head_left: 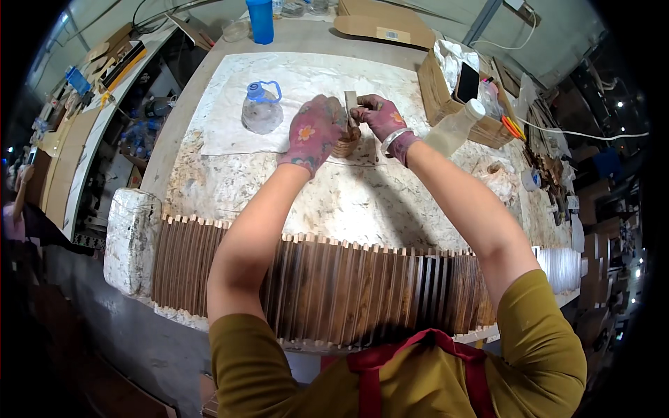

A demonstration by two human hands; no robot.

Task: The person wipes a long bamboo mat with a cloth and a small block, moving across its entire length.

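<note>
Both my hands wear purple-pink flowered work gloves with dark stains and meet over the middle of the table. My left hand point(315, 132) is closed, its fingers curled beside a small brown cup point(344, 148); what they grip is hidden. From the right, my right hand point(381, 120) pinches near a flat greyish strip point(350, 102) that stands upright between the hands. Dark brown matter shows between the gloves, just above the cup; its kind is unclear. A clear jug with a blue lid and handle point(262, 111) stands left of my left hand.
Dark brown wooden strips point(348, 289) line the near edge, below my forearms. A white block point(132, 240) sits at their left end. Right of my hands are a white-capped bottle point(453, 129) and a cardboard box point(435, 97). A blue cup point(260, 21) stands at the back.
</note>
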